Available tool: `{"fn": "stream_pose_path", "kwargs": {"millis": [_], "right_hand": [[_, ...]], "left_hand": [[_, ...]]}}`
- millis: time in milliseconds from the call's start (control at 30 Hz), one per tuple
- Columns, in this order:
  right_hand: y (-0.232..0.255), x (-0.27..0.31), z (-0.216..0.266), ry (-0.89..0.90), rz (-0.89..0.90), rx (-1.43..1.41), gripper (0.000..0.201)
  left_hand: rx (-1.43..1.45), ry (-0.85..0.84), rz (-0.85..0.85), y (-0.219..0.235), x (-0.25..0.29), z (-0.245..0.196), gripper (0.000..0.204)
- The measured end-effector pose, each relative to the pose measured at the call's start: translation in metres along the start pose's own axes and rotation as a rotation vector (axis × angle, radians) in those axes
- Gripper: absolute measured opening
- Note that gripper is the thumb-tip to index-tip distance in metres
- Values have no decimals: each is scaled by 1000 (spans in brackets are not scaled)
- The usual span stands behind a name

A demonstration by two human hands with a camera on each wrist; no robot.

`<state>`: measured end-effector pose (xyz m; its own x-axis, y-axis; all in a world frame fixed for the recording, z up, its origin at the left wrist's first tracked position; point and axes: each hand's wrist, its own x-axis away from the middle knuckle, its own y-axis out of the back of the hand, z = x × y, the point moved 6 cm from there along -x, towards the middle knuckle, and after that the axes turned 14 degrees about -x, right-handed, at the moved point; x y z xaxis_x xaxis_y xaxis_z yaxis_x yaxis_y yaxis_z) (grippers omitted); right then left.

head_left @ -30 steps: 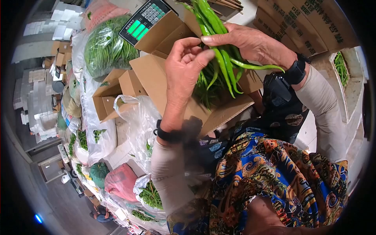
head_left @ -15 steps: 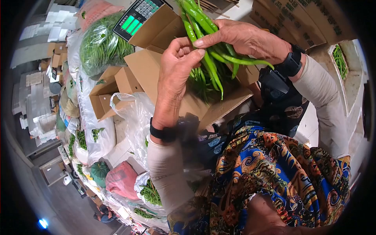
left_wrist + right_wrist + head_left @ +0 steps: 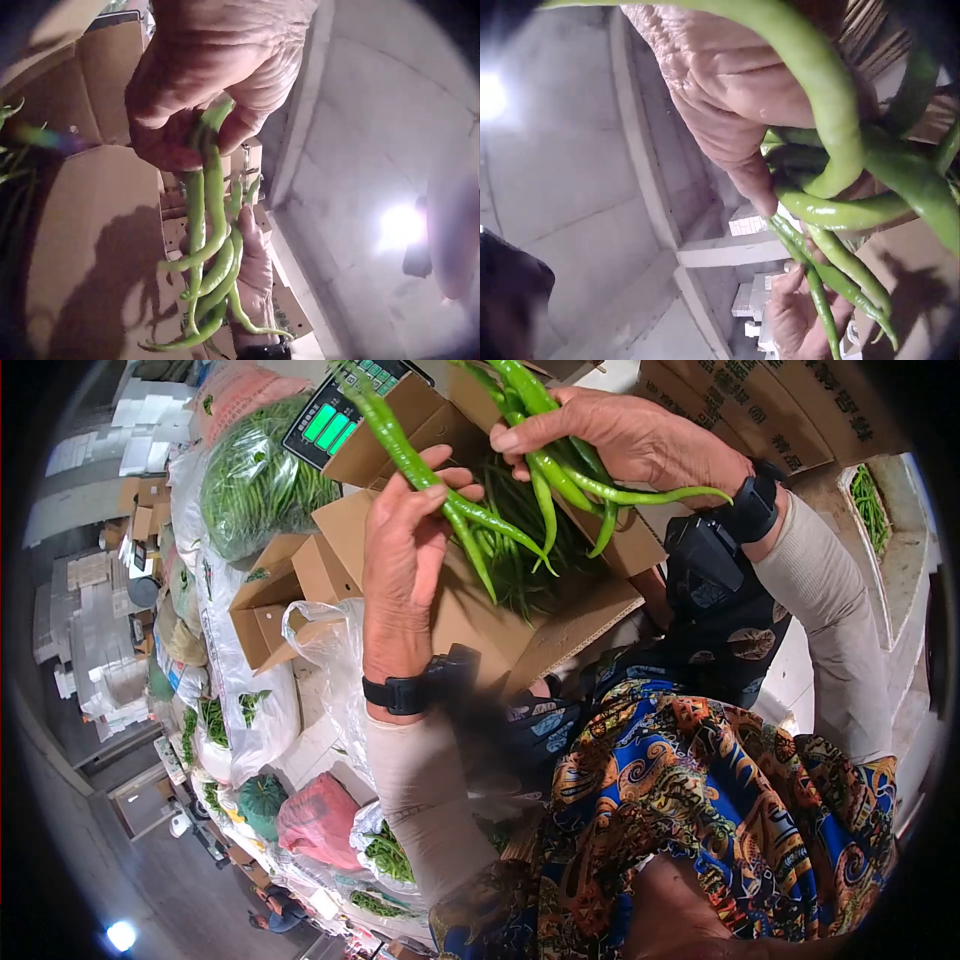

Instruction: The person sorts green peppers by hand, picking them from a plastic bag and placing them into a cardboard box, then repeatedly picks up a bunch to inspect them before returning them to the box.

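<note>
My left hand pinches two long green chili peppers between thumb and fingers, their tips pointing toward my right hand. In the left wrist view these peppers hang down below the fingertips. Several more green chili peppers form a loose bunch in my right hand, its thumb laid across them. One curved pepper crosses close in front of the right wrist camera. Both hands are above an open cardboard box, with more green peppers lying inside.
A scale with lit green displays stands behind the box. Left of it are a clear bag of green produce and a smaller open carton. A white bin holding peppers stands at right, near printed cardboard.
The hands, together at the bunch before, are now apart. My left hand has moved left with two peppers, while my right hand keeps hold of the bunch.
</note>
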<state>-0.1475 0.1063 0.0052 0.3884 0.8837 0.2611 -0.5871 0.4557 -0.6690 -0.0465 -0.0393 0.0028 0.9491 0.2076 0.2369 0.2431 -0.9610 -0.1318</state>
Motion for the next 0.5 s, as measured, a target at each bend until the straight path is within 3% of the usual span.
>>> {"fn": "stream_pose_path", "kwargs": {"millis": [133,200,267,333,400,433,500], "right_hand": [[6,2,13,36,-31,34,21],[7,17,16,-35,-47,36,21],[7,26,27,114,-79,60,20],[9,11,35,129,12,176,20],[16,22,39,-21,-94,22,18],[17,26,40,-18,-180,-29,14],[13,32,45,24,-180,-25,14]], "left_hand": [[107,-49,-11,6,4,-6,39],[131,-58,-9,7,5,-7,34],[117,-79,4,14,2,-5,30],[102,-100,19,16,2,-7,27],[106,-112,-60,23,3,-9,23],[105,-111,-61,24,3,-8,23],[-97,-191,-98,27,1,-11,21]]}}
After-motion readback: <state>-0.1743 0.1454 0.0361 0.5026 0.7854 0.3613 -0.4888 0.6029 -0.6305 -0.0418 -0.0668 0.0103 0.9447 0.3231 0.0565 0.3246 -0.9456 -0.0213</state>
